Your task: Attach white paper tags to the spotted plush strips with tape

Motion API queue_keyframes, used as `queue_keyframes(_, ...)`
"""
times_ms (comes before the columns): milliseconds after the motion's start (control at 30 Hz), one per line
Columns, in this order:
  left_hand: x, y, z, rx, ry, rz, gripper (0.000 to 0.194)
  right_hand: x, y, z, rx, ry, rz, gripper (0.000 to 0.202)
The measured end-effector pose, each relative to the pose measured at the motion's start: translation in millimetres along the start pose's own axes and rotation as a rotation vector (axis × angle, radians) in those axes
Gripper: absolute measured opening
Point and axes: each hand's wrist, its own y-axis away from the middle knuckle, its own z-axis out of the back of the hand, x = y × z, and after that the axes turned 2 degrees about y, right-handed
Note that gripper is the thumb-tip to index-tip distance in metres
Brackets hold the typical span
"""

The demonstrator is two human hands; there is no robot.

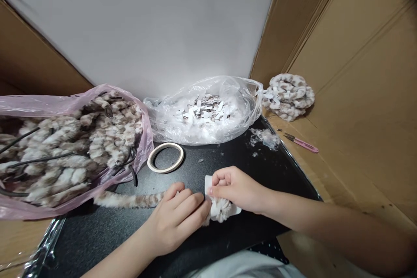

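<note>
On the black table top, my left hand (182, 217) is closed over a long furry cream-and-brown strip (130, 200), which runs out to the left beneath the pink bag. My right hand (239, 189) pinches a white paper piece (208, 183) by its edge, just right of my left fingers. Under and beside the right fingers is a bunched fluffy end (220, 209), with more white paper showing at its lower right. The left fingertips are partly hidden behind the knuckles.
A pink plastic bag (148, 132) of furry pieces lies left. Behind are a tape roll (150, 163) and a clear bag (241, 124) holding white tags. Pink-handled snips (306, 144), a furry coil (289, 95) and plastic scraps (265, 138) are at the right, by cardboard walls (365, 65).
</note>
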Motion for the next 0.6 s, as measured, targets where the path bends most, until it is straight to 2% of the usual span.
queue_keyframes(133,-2,-2,-6.2,-0.02,-0.006,0.025,0.01,-5,2,-2,-0.026,0.033,0.067,0.019)
queue_keyframes(233,-4,-3,-9.6,-0.064,0.03,0.065,0.012,-7,3,-6,-0.05,0.041,0.096,0.019)
queue_keyframes(433,-7,-3,-11.6,-0.131,0.219,0.224,0.009,-8,2,-9,-0.127,-0.008,0.186,0.019)
queue_keyframes(600,-8,-1,-12.4,-0.16,0.236,0.242,0.013,-8,4,-10,-0.143,0.009,0.206,0.02)
